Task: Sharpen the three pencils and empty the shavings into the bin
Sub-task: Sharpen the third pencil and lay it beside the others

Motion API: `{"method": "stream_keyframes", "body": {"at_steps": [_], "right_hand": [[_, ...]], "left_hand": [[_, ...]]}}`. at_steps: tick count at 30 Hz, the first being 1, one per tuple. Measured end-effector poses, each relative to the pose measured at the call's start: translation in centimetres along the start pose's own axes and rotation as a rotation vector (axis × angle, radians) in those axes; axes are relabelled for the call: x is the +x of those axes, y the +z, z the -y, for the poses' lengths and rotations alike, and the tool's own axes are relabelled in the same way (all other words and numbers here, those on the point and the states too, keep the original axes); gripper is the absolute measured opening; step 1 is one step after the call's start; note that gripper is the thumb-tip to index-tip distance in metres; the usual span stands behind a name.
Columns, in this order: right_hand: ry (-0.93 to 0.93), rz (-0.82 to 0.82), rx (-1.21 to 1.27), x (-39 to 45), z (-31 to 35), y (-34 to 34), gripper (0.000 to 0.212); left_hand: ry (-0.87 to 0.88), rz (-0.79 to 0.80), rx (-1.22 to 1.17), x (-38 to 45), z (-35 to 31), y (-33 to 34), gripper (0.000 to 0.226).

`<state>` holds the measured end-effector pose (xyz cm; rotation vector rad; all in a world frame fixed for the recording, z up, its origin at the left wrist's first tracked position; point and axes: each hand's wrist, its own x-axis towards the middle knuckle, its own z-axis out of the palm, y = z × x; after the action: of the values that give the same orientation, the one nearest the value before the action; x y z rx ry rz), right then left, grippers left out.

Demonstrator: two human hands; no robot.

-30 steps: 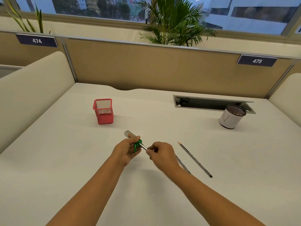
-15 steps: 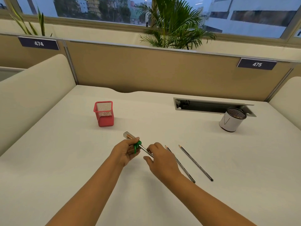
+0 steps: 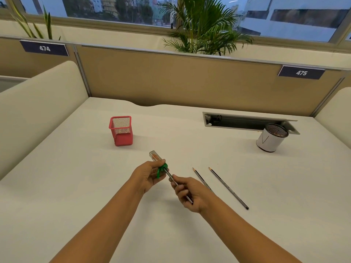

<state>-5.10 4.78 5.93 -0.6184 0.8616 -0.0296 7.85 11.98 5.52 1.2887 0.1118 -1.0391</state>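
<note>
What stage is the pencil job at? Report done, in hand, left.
Done, apparently: two pencils lie on the desk with pointed tips. In hand: the left hand grips the sharpener, and the right hand holds the third pencil pushed into it. Left: finishing that pencil, then tipping the shavings visible in the clear casing into a bin; which container that is, I cannot tell.

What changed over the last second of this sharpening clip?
The right hand slid back along the pencil toward its rear end, uncovering one of the two pencils on the desk. Unchanged: the left hand holds the sharpener, the pencil is still in it, and the red holder and white cup stay put.
</note>
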Motion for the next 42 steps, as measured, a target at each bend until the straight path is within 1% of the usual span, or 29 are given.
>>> {"method": "stream_keyframes", "body": {"at_steps": [1, 2, 4, 5, 7, 8, 9, 10, 11, 13, 15, 17, 18, 19, 20, 22, 27, 32, 38, 42], "right_hand": [[-0.106, -0.045, -0.211, -0.2, 0.0, 0.3, 0.016], [-0.261, -0.128, -0.486, -0.2, -0.1, 0.4, 0.016], [-0.641, -0.314, -1.061, 0.1, -0.2, 0.2, 0.023], [-0.81, -0.382, -1.306, 0.3, -0.4, 0.0, 0.025], [-1.123, -0.46, -1.638, 0.7, -0.7, -0.4, 0.017], [-1.236, -0.488, -1.704, 1.2, -1.1, -0.8, 0.013], [-1.28, -0.511, -1.707, 1.4, -1.2, -0.9, 0.012], [-1.24, -0.488, -1.647, 1.3, -1.2, -0.7, 0.012], [-1.153, -0.461, -1.544, 1.1, -1.1, -0.4, 0.014], [-0.862, -0.339, -1.199, 0.5, -0.5, 0.0, 0.012], [-0.599, -0.24, -0.761, -0.2, 0.1, 0.4, 0.01], [-0.276, -0.131, -0.341, -0.8, 0.3, 0.5, 0.011], [-0.145, -0.083, -0.157, -0.8, 0.3, 0.4, 0.013], [-0.058, -0.044, -0.015, -0.9, 0.2, 0.4, 0.015], [-0.015, -0.018, 0.064, -0.9, 0.1, 0.3, 0.015], [-0.021, 0.004, 0.06, -1.0, -0.1, 0.2, 0.015], [-0.17, -0.059, -0.253, -1.6, -0.3, -0.8, 0.011], [-0.274, -0.11, -0.356, -1.5, -0.2, -1.7, 0.007], [-0.46, -0.253, -0.572, -0.7, -0.7, -2.2, 0.004], [-0.634, -0.406, -0.812, 0.4, -1.5, -2.5, 0.002]], "left_hand": [[0.001, -0.019, -0.001, 0.1, 0.1, 0.0, 0.01], [0.001, -0.039, -0.005, 0.2, 0.2, 0.0, 0.009], [0.0, -0.075, -0.012, 0.4, 0.3, 0.1, 0.01], [0.001, -0.086, -0.016, 0.5, 0.3, 0.1, 0.011], [0.005, -0.093, -0.027, 0.5, 0.3, 0.2, 0.012], [0.007, -0.093, -0.027, 0.5, 0.2, 0.2, 0.012], [0.009, -0.094, -0.023, 0.5, 0.3, 0.2, 0.012], [0.011, -0.095, -0.019, 0.5, 0.3, 0.3, 0.012], [0.015, -0.094, -0.017, 0.5, 0.3, 0.2, 0.012], [0.017, -0.078, -0.021, 0.5, 0.3, 0.1, 0.011], [0.01, -0.041, -0.037, 0.4, 0.2, 0.0, 0.012], [0.005, -0.001, -0.054, 0.4, -0.1, -0.1, 0.014], [0.002, 0.024, -0.058, 0.4, -0.2, -0.1, 0.014], [-0.001, 0.05, -0.058, 0.4, -0.3, -0.1, 0.013], [-0.003, 0.069, -0.061, 0.4, -0.4, -0.1, 0.012], [0.005, 0.076, -0.087, 0.6, -0.5, -0.1, 0.009], [0.059, -0.043, -0.17, 1.1, -1.0, -1.1, 0.005], [0.051, -0.111, -0.179, 1.7, -0.9, -2.2, 0.006], [0.028, -0.125, -0.177, 1.8, -0.5, -2.7, 0.005], [0.032, -0.14, -0.185, 1.8, -0.1, -2.9, 0.006]]}}
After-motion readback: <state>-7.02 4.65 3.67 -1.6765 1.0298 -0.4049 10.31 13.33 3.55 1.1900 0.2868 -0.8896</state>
